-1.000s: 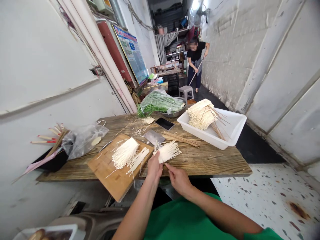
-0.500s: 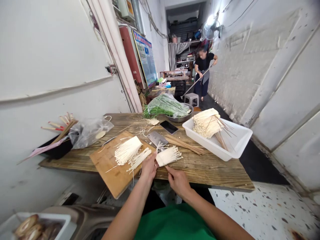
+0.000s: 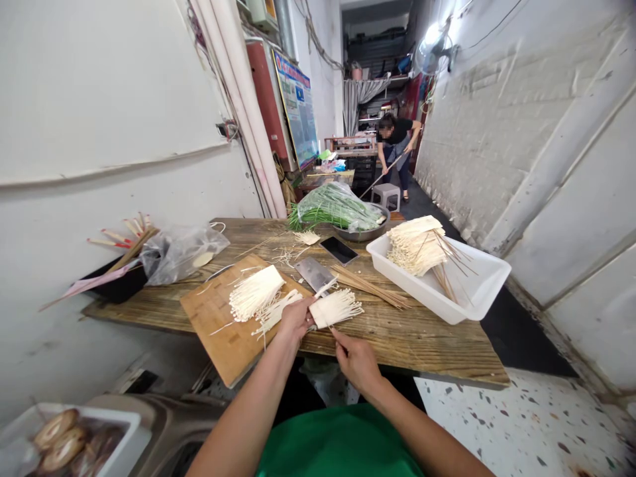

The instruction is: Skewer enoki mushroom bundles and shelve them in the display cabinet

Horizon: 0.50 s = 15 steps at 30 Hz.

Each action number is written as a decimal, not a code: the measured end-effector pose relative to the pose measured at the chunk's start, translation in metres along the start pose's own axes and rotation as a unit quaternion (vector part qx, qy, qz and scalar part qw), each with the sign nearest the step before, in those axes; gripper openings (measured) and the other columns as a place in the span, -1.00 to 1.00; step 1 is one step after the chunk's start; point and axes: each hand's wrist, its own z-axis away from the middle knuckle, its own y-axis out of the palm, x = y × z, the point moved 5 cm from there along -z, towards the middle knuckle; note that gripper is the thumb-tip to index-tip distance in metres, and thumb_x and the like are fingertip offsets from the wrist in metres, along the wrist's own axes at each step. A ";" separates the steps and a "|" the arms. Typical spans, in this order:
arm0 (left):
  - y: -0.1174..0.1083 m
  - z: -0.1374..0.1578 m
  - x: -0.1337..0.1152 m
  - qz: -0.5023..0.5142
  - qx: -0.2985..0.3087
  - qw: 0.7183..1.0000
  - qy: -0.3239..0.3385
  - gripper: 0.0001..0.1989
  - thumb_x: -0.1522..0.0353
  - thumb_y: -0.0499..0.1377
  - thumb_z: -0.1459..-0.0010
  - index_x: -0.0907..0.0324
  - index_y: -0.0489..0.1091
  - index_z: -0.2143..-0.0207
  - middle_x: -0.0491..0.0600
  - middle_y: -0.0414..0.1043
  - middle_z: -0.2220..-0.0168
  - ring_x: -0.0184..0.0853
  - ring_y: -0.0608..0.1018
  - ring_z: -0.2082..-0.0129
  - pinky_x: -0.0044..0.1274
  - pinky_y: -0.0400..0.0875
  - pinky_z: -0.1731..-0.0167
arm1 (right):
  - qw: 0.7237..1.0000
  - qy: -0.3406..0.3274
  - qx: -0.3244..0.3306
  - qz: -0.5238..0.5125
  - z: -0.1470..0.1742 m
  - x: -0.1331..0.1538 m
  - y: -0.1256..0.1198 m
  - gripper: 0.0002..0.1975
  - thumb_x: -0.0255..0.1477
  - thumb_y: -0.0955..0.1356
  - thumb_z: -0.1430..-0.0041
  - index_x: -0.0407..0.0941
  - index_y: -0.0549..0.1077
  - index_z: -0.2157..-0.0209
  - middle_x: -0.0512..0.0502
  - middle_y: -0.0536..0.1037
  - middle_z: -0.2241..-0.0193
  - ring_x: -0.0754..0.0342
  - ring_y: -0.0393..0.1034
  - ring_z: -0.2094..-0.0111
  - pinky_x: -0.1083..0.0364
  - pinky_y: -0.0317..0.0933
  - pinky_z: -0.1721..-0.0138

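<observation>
My left hand [image 3: 297, 318] is closed on the cut end of a flat bunch of enoki mushrooms [image 3: 335, 309], held just above the table's front part. Below the bunch, my right hand [image 3: 356, 358] pinches a thin wooden skewer [image 3: 332, 328], whose upper part is hidden in the mushrooms. To the left, more enoki [image 3: 256, 291] lies on a wooden cutting board [image 3: 213, 324], a large bunch beside a smaller loose one. A cleaver [image 3: 313, 273] rests flat behind the held bunch. Several bare skewers [image 3: 372, 288] lie to its right.
A white plastic tub [image 3: 427, 291] at right holds skewered enoki [image 3: 417, 245]. Behind are a phone [image 3: 338, 250] and bagged green vegetables [image 3: 338, 209] in a metal bowl [image 3: 365, 233]. A black container [image 3: 114, 281] stands left. Farther off, a person [image 3: 396, 149] bends over a long-handled tool near a stool [image 3: 386, 196].
Both hands stay nearly in place around the enoki and skewer; a few strands at its upper edge have shifted. The view has turned slightly. The person behind bends lower and has moved left.
</observation>
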 end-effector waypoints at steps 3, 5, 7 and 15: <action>-0.002 -0.002 0.001 -0.007 0.000 1.000 -0.001 -0.95 0.54 0.23 0.13 0.32 0.39 0.56 -0.02 0.41 0.68 -0.37 0.45 0.72 -0.57 0.37 0.68 | 0.999 0.012 0.012 0.028 -0.002 0.001 0.003 -0.60 -0.55 0.22 -0.10 -0.13 0.42 0.01 -0.14 0.59 0.29 0.04 0.49 0.35 0.17 0.28 0.29; -0.002 -0.002 0.002 -0.012 0.006 1.000 -0.006 -0.94 0.53 0.24 0.13 0.32 0.39 0.56 -0.03 0.39 0.69 -0.37 0.45 0.72 -0.58 0.35 0.69 | 0.998 0.025 0.022 0.047 -0.004 0.002 0.004 -0.60 -0.54 0.22 -0.11 -0.12 0.42 0.01 -0.15 0.59 0.31 0.03 0.49 0.36 0.16 0.28 0.29; -0.001 -0.003 0.004 -0.018 0.018 1.000 -0.013 -0.93 0.53 0.26 0.13 0.32 0.40 0.56 -0.02 0.39 0.70 -0.35 0.46 0.70 -0.59 0.34 0.71 | 0.997 0.032 0.032 0.060 -0.005 0.003 0.004 -0.61 -0.54 0.23 -0.11 -0.13 0.42 0.01 -0.16 0.59 0.32 0.00 0.49 0.35 0.15 0.28 0.28; 0.000 -0.008 0.008 -0.001 0.035 0.999 -0.009 -0.86 0.56 0.34 0.26 0.34 0.41 0.60 0.00 0.41 0.71 -0.31 0.48 0.72 -0.57 0.39 0.72 | 0.997 0.027 0.032 0.059 -0.006 0.004 0.001 -0.61 -0.55 0.23 -0.10 -0.13 0.43 0.02 -0.16 0.58 0.27 -0.02 0.49 0.30 0.13 0.29 0.24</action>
